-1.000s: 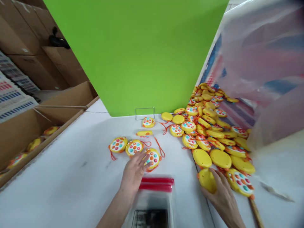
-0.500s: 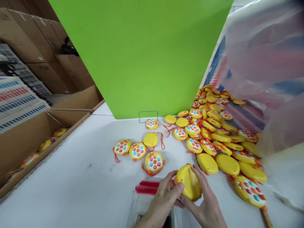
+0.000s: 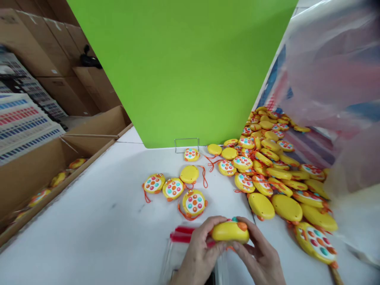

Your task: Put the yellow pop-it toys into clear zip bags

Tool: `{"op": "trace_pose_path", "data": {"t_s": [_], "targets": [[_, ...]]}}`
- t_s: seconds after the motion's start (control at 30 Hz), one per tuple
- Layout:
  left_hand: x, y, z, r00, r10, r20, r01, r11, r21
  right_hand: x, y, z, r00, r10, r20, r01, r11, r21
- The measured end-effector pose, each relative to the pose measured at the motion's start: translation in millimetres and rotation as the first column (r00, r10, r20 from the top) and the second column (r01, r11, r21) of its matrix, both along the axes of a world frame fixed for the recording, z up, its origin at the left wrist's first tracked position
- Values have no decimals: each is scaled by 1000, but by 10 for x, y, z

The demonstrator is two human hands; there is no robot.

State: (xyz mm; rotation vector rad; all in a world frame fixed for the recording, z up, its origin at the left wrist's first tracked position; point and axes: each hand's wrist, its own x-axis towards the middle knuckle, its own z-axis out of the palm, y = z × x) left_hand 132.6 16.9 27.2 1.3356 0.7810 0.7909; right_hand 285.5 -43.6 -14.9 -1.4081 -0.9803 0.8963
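Both hands hold one yellow duck-shaped toy point(image 3: 230, 231) edge-on, low in the middle of the view. My left hand point(image 3: 198, 253) grips its left end with curled fingers. My right hand point(image 3: 261, 257) wraps its right end and underside. Beneath my hands lies a clear zip bag with a red seal point(image 3: 184, 235). Just beyond it, several yellow toys with coloured buttons point(image 3: 194, 202) lie on the white table point(image 3: 103, 221).
A big heap of the same yellow toys point(image 3: 276, 174) spills from a plastic sack point(image 3: 332, 91) at the right. A green board point(image 3: 181, 67) stands at the back on a wire stand point(image 3: 186, 144). A cardboard box point(image 3: 38, 174) holding some toys sits at the left.
My right hand lifted a yellow toy from the heap and brought it over the bag; my left hand left the table toys and joined it. The toy has since turned edge-on.
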Motion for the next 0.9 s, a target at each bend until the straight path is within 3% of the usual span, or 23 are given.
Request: {"op": "trace_pose_path", "data": {"t_s": [0.17, 0.33, 0.43, 0.53, 0.6, 0.67, 0.77, 0.9], "targets": [[-17, 12, -70, 989, 38, -142, 15, 935, 355, 42, 30, 102, 989, 57, 137, -70, 993, 96], [-16, 14, -32, 988, 1, -153, 56, 928, 369, 5, 46, 114, 984, 36, 176, -54, 994, 100], [9, 22, 12, 990, 16, -143, 16, 976, 215, -30, 102, 163, 990, 65, 125, -68, 998, 17], [20, 93, 19, 991, 135, -14, -136, 985, -106, -7, 177, 249, 1000, -4, 26, 4, 1000, -10], [9, 169, 5, 958, 257, 128, -196, 911, -363, 65, 202, 289, 996, -88, 17, 88, 996, -11], [-15, 239, -14, 913, 334, 235, -160, 822, -547, 162, 194, 286, 991, -116, 74, 119, 992, -40], [-53, 298, -55, 884, 363, 294, -82, 741, -666, 271, 136, 196, 985, -65, 157, 81, 992, -101], [-109, 379, -128, 844, 462, 274, -95, 630, -771, 311, 35, -10, 977, 60, 206, -14, 976, -219]]}}
